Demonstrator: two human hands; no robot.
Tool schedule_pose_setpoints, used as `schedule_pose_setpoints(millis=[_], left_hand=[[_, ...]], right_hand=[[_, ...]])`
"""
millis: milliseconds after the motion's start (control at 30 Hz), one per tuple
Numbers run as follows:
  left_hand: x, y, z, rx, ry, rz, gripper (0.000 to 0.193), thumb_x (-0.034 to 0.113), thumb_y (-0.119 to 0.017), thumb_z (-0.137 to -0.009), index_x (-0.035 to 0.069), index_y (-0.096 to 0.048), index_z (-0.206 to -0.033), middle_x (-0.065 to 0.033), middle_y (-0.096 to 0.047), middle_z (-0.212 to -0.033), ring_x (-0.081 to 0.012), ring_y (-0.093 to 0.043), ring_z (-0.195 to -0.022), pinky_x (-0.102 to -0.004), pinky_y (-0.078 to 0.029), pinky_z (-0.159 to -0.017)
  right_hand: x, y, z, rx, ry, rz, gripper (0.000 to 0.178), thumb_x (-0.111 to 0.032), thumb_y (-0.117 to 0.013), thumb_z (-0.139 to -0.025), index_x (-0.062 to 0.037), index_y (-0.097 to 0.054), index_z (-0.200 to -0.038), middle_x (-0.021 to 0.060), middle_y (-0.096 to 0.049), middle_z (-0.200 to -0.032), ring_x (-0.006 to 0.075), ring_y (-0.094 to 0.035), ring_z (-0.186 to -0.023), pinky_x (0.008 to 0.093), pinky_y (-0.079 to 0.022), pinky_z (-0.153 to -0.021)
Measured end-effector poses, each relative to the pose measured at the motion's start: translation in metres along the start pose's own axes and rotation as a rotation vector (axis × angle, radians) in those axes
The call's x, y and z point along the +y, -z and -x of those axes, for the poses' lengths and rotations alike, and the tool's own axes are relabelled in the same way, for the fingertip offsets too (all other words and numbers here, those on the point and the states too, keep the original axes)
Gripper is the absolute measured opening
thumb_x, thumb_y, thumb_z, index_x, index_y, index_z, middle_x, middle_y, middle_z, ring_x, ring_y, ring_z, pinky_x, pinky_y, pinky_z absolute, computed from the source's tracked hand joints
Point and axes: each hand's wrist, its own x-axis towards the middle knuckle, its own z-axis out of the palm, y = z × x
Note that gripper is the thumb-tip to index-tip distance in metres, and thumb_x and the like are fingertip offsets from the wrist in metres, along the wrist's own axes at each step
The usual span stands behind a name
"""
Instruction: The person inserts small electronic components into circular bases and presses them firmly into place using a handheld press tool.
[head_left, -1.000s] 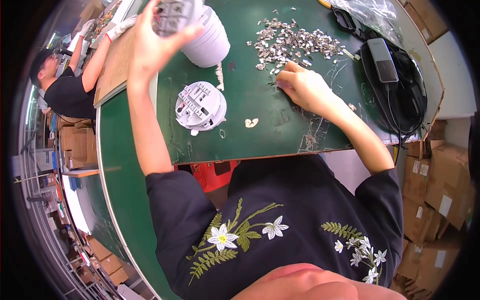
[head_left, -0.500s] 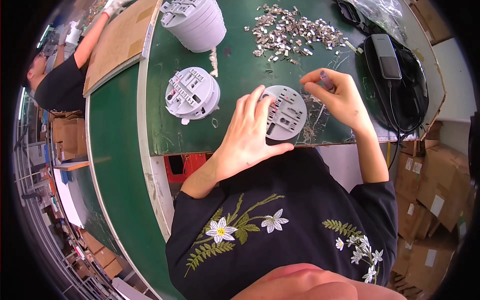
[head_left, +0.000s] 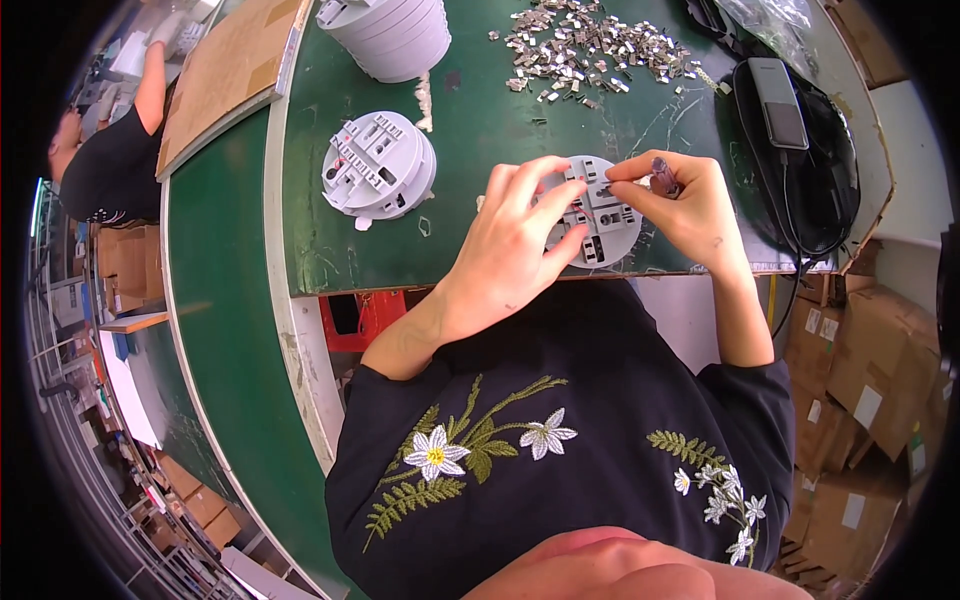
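Note:
A round grey plastic base (head_left: 622, 238) with slots and raised blocks lies near the table's front edge. My left hand (head_left: 515, 240) is over its left side, thumb and fingers apart and bent, with fingertips on its top. From the right, my right hand (head_left: 690, 205) pinches thumb and forefinger together at the base's upper right. Tucked in that hand is a screwdriver-like tool (head_left: 664, 178) with a translucent purplish handle; its shaft is hidden. Whether a small metal piece is between the fingertips cannot be made out.
Similar grey bases (head_left: 378, 165) lie stacked at left, below a taller stack (head_left: 395, 40). Many small metal clips (head_left: 590, 50) are spread at the back. A black tray (head_left: 800, 190) at right bears a grey power bank (head_left: 776, 105) with a cable. A co-worker (head_left: 120, 165) is at far left.
My right hand has come left and down, its fingertips reaching the base. My left fingers have bent in over the base, which has shifted slightly right.

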Motion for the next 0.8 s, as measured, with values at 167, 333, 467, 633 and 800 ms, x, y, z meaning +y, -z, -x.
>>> schedule_pose_setpoints(millis=[167,333,467,633,800], left_hand=[[-0.013,-0.006,0.0,0.052,-0.05,0.116,0.021,0.003,-0.074,-0.08,0.003,-0.071,-0.101,-0.0078,-0.06,-0.122,-0.0203,-0.056,-0.095,-0.0303,-0.049,-0.079],[-0.021,-0.001,0.0,0.057,-0.118,0.187,0.017,-0.001,-0.074,-0.079,0.004,-0.073,-0.095,-0.0054,-0.063,-0.114,-0.0171,-0.056,-0.088,-0.0271,-0.049,-0.072],[-0.02,0.002,-0.007,0.018,-0.179,0.124,0.017,-0.002,-0.074,-0.078,0.003,-0.073,-0.095,-0.005,-0.064,-0.11,-0.016,-0.056,-0.085,-0.026,-0.049,-0.068],[-0.017,-0.004,-0.007,0.029,-0.171,0.046,0.018,-0.003,-0.074,-0.078,0.003,-0.073,-0.095,-0.0054,-0.063,-0.108,-0.0156,-0.056,-0.083,-0.0256,-0.048,-0.066],[-0.013,-0.012,-0.005,0.132,-0.108,0.072,0.017,-0.004,-0.074,-0.077,0.002,-0.073,-0.093,-0.0059,-0.063,-0.107,-0.0158,-0.056,-0.08,-0.0254,-0.048,-0.066]], right_hand=[[0.006,-0.001,0.003,-0.017,0.006,0.001,0.01,-0.003,-0.071,-0.08,0.0011,-0.074,-0.089,0.0012,-0.064,-0.069,0.0066,-0.048,-0.058,0.019,-0.04,-0.052],[0.008,-0.004,0.002,-0.02,-0.063,-0.058,0.01,-0.002,-0.07,-0.08,0.0021,-0.073,-0.089,0.003,-0.066,-0.071,0.0075,-0.051,-0.059,0.0199,-0.043,-0.053],[0.01,-0.008,0.0,-0.01,-0.075,-0.086,0.01,-0.002,-0.069,-0.081,0.0025,-0.072,-0.089,0.0036,-0.066,-0.072,0.0073,-0.051,-0.059,0.0199,-0.043,-0.052],[0.011,-0.01,0.0,0.005,-0.104,-0.126,0.009,-0.003,-0.07,-0.081,0.0019,-0.072,-0.088,0.0032,-0.066,-0.072,0.0066,-0.05,-0.059,0.0198,-0.041,-0.051],[0.016,-0.011,0.005,0.011,-0.125,-0.129,0.008,-0.004,-0.071,-0.08,0.0003,-0.072,-0.087,0.0011,-0.065,-0.071,0.0056,-0.047,-0.058,0.0191,-0.038,-0.051]])
